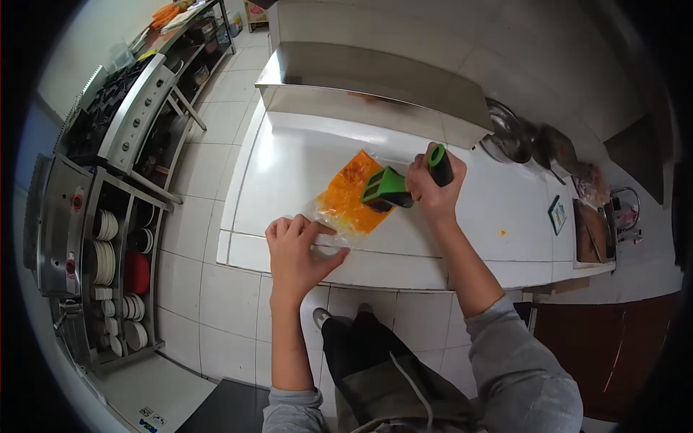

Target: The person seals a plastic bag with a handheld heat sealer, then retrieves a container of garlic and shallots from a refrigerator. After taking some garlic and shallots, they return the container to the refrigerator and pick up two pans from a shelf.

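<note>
My right hand (433, 187) is wrapped round the black handle of a green-and-black mallet-like tool (388, 185). Its slotted head rests over the right part of an orange, flattened food (351, 191) inside clear plastic on the white counter. Yellowish patches show along the food's lower left side. At the lower left edge of the clear plastic (339, 234), my left hand (299, 249) is open, thumb and index finger apart with their tips right at the film.
A tiled white counter (498, 209) carries the work, with a metal ledge (382, 97) behind it. Metal bowls (509, 130), a small green-edged card (556, 215) and a brown board (590, 234) lie right. A stove (119, 108) and plate rack (108, 260) stand left.
</note>
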Tool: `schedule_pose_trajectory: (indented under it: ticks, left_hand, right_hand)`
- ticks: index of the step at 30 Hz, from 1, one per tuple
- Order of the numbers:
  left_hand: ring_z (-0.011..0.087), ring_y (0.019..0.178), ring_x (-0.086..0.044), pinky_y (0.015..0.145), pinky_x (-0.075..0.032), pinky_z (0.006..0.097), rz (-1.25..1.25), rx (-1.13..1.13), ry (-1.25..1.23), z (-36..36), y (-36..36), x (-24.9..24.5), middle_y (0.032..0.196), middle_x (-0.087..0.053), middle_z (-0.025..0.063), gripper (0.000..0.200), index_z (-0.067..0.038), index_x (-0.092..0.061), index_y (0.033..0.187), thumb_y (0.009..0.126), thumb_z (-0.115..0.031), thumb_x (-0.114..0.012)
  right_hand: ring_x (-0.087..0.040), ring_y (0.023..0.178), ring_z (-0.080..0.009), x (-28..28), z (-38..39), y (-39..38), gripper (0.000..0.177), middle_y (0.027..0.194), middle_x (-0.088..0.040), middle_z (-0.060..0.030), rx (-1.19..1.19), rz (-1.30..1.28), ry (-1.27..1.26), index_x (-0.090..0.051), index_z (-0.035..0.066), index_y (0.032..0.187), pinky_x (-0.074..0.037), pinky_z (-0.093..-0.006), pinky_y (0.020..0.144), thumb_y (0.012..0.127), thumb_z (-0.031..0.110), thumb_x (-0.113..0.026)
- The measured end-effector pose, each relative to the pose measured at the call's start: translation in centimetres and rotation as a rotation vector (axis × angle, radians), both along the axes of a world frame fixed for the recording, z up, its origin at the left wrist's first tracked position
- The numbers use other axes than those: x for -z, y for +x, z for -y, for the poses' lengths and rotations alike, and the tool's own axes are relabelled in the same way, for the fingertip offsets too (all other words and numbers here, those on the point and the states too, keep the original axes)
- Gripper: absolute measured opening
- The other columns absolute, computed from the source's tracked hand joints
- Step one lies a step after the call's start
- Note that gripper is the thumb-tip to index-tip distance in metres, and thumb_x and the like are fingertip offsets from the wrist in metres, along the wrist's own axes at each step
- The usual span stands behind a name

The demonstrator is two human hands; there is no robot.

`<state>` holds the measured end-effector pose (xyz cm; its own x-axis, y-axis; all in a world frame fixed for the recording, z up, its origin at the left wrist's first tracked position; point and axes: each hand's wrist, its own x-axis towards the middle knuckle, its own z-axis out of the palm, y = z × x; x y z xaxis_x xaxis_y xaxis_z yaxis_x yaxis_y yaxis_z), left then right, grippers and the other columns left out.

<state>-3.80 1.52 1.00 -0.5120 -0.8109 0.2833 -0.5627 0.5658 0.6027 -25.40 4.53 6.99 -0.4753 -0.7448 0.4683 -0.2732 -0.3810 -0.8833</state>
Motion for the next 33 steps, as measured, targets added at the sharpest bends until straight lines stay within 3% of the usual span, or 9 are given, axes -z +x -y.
schedule_pose_trajectory:
  ticks: [10,11,14,17,20,24,26,30,33]
  left_hand:
    - [0.0208,0.081,-0.045,0.09,-0.029,0.0349,-0.015,-0.014,-0.01,-0.2,-0.5,-0.1,0.074,-0.047,0.0009,0.032,-0.012,-0.064,0.076,0.05,-0.022,-0.08]
    - [0.0208,0.081,-0.045,0.09,-0.029,0.0349,-0.01,-0.009,-0.006,-0.3,-0.4,0.0,0.074,-0.047,0.0009,0.032,-0.012,-0.064,0.076,0.05,-0.022,-0.08]
    - [0.0222,0.082,-0.044,0.09,-0.029,0.0383,0.02,0.001,0.001,-0.3,-0.5,0.0,0.076,-0.047,0.0011,0.031,-0.013,-0.064,0.077,0.054,-0.026,-0.079]
    - [0.0202,0.08,-0.044,0.09,-0.029,0.0348,0.009,-0.023,-0.01,-0.6,-0.3,0.3,0.074,-0.047,0.0006,0.033,-0.011,-0.064,0.075,0.049,-0.023,-0.08]
    - [0.0198,0.08,-0.044,0.09,-0.029,0.035,-0.02,-0.028,-0.016,-0.2,-0.6,0.1,0.074,-0.047,0.0004,0.033,-0.011,-0.063,0.075,0.05,-0.023,-0.08]
    - [0.0196,0.08,-0.044,0.089,-0.029,0.0346,-0.012,-0.024,-0.005,-0.4,-0.4,0.1,0.074,-0.048,0.0005,0.033,-0.011,-0.063,0.075,0.049,-0.021,-0.08]
    - [0.0196,0.081,-0.044,0.089,-0.029,0.0344,-0.018,-0.022,-0.014,-0.3,-0.8,0.0,0.074,-0.048,0.0006,0.033,-0.01,-0.063,0.075,0.049,-0.021,-0.08]
    - [0.0198,0.081,-0.045,0.089,-0.028,0.0342,-0.008,-0.025,-0.006,-0.1,-0.6,0.0,0.075,-0.048,0.0006,0.034,-0.01,-0.062,0.075,0.049,-0.021,-0.08]
    - [0.0199,0.081,-0.045,0.089,-0.029,0.0344,0.0,-0.014,-0.005,-0.4,-0.5,0.2,0.075,-0.048,0.0005,0.034,-0.01,-0.062,0.075,0.049,-0.021,-0.08]
  right_hand:
    - [-0.043,0.051,-0.0114,-0.3,-0.9,0.5,0.01,0.053,-0.042,-0.0022,-0.019,0.197,-0.089,-0.051,-0.002,0.069,-0.039,-0.0255,0.049,0.063,0.001,-0.059]
    - [-0.045,0.052,-0.0118,7.7,1.4,0.2,0.019,0.056,-0.046,-0.0028,0.43,-0.058,-0.161,-0.059,-0.003,0.08,-0.04,-0.025,0.049,0.062,0.002,-0.063]
    - [-0.049,0.056,-0.0099,2.4,0.9,0.2,0.031,0.062,-0.051,-0.0047,0.052,-0.072,0.041,-0.059,-0.006,0.091,-0.041,-0.0236,0.052,0.061,0.001,-0.063]
    - [-0.044,0.053,-0.0067,1.3,0.9,1.6,0.01,0.055,-0.046,-0.0025,0.06,0.234,-0.202,-0.048,-0.005,0.066,-0.038,-0.0218,0.049,0.061,-0.002,-0.057]
    - [-0.044,0.053,-0.0059,2.2,1.5,-0.1,0.012,0.052,-0.044,-0.0005,0.05,0.048,0.018,-0.041,-0.003,0.061,-0.036,-0.022,0.048,0.063,-0.005,-0.053]
    - [-0.045,0.053,-0.0071,2.3,0.8,0.9,0.009,0.053,-0.045,-0.0024,0.064,0.202,-0.26,-0.048,-0.004,0.068,-0.037,-0.0228,0.047,0.065,-0.002,-0.056]
    - [-0.048,0.056,-0.0086,3.2,1.1,0.9,0.006,0.056,-0.048,-0.0022,0.092,-0.069,-0.005,-0.053,-0.004,0.071,-0.04,-0.0237,0.05,0.066,-0.003,-0.057]
    - [-0.048,0.055,-0.01,0.1,-0.2,0.6,0.012,0.056,-0.048,-0.0029,-0.105,0.229,-0.081,-0.053,-0.006,0.07,-0.041,-0.024,0.052,0.063,0.0,-0.061]
    - [-0.047,0.051,-0.0091,3.4,1.4,1.0,0.007,0.054,-0.047,-0.0012,0.069,0.001,-0.032,-0.052,-0.004,0.067,-0.04,-0.0244,0.049,0.066,-0.002,-0.058]
